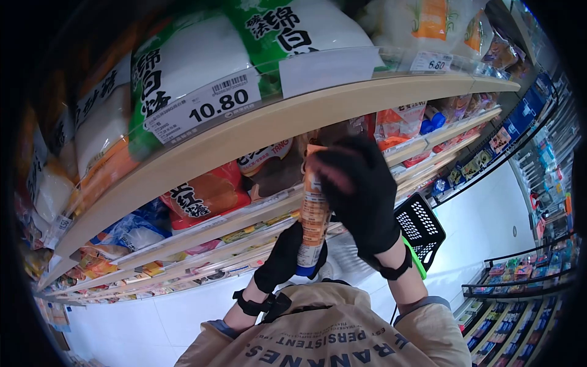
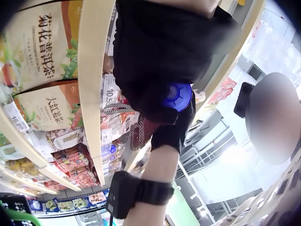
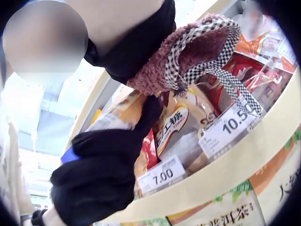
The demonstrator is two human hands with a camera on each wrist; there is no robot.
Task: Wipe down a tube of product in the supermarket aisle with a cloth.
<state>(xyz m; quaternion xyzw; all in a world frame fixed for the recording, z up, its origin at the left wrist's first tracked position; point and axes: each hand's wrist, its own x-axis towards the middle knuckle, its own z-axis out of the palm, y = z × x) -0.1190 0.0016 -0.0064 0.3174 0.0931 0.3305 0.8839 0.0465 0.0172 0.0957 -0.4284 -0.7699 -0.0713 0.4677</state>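
The long package (image 1: 313,226) looks light enough for you to steady in one hand, though its contents are hidden and its true weight is hard to judge. Its body probably yields a little under a squeeze, so a broad wrap around the middle or lower part should serve you better than a hard pinch. The printed surface may be slick against your gloves; the blue cap (image 1: 306,270) looks stiffer, and its round edge should give you a firm stop. Nothing about it suggests that it is fragile (a crushing grip could still dent the body).

It is in front of you, between your hands and beside the shelf (image 1: 269,130), with the capped end nearest your shirt. Your left hand (image 1: 284,254) has its fingers curled around the lower part, closed onto it with little opening. Your right hand (image 1: 367,196) is at the upper end, but its fingertips are blurred in the head view and covered by the fuzzy pink piece (image 3: 153,70) in the right wrist view; you cannot tell how far they are open or whether they pinch the package.

The body is long and narrow, mostly orange and pale. Smaller on it are bands of print, too fine to read. The cap is deep blue and round, and smallest of all are the ridges on its face.
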